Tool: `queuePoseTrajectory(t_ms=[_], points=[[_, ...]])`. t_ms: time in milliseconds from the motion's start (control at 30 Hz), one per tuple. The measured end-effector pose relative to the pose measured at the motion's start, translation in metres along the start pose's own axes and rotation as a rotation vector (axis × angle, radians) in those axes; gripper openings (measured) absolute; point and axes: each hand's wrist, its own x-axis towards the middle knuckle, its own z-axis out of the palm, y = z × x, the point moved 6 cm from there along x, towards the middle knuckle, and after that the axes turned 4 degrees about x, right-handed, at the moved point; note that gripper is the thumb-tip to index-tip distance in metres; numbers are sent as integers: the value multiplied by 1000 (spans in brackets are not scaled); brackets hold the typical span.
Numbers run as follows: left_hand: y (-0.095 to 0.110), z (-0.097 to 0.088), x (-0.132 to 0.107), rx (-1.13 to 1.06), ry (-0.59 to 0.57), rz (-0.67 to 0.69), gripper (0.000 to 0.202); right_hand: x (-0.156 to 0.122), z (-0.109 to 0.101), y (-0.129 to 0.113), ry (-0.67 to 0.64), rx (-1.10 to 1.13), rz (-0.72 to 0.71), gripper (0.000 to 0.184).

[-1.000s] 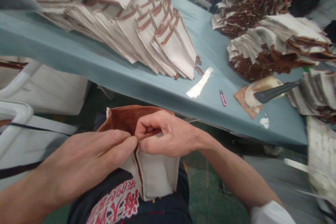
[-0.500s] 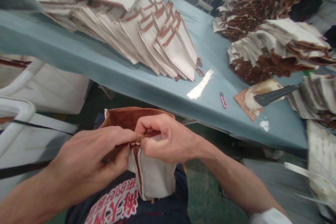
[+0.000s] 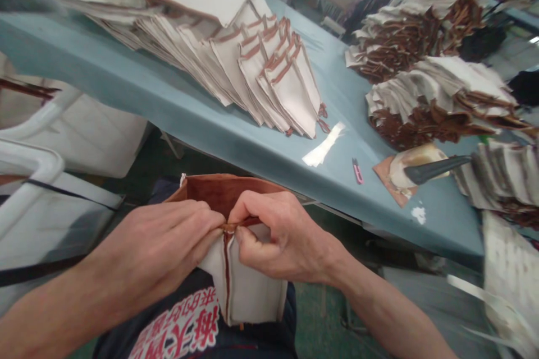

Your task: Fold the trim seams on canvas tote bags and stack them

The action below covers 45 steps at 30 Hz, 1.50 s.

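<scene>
Over my lap is a fabric bag piece point(image 3: 256, 297), off-white outside with a brown inner face and a brown seam running down its front corner. My left hand point(image 3: 168, 241) pinches its top edge just left of that seam. On the other side of the seam, my right hand point(image 3: 282, 233) grips the same edge between thumb and bent forefinger. Both sets of fingertips nearly meet at the seam's top. Part of the rim is hidden behind the fingers. Beneath the piece lies a dark apron point(image 3: 177, 320) with red and white lettering.
A blue-covered table point(image 3: 252, 123) crosses ahead, bearing stacked off-white pieces point(image 3: 290, 95), white strips point(image 3: 324, 146), pink thread snips point(image 3: 357, 171) and a glue pot with a dark-handled brush point(image 3: 438, 168). More bundles point(image 3: 438, 101) stand right. White plastic bins point(image 3: 92, 134) are at left.
The view has shifted slightly, so the table things appear a little lower. My fingers have closed up nearer the seam's top, and the piece's front corner faces me more squarely.
</scene>
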Motion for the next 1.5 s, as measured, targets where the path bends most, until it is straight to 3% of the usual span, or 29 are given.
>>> queuePoseTrajectory(t_ms=[100,200,333,400,500,633,733,800,900,1000,1167,1500], points=[[7,6,-4,63,83,91,36,1,0,0,-39,120,51,8],[10,8,-6,56,164,59,35,3,-1,1,-112,263,123,9],[11,9,-2,-3,148,25,35,5,1,12,-182,422,230,30],[10,5,3,-62,146,12,34,4,3,16,-203,429,213,36],[9,0,10,-176,126,28,31,-1,3,12,-203,310,66,28],[5,0,16,-295,45,88,31,-16,-3,-9,-106,-175,-262,22],[-11,4,15,-333,6,50,17,-27,-12,-18,-49,-409,-354,25],[-23,7,13,-315,24,17,4,-32,-22,-16,-30,-451,-326,26],[-30,17,12,-307,9,2,4,-39,-36,-5,-27,-468,-202,27],[-24,22,15,-291,-4,13,13,-47,-42,6,-51,-431,-104,28],[-13,20,20,-335,-30,54,24,-59,-45,10,-25,-371,-94,26],[-8,12,45,-380,-96,27,20,-53,-65,44,94,-173,56,22]])
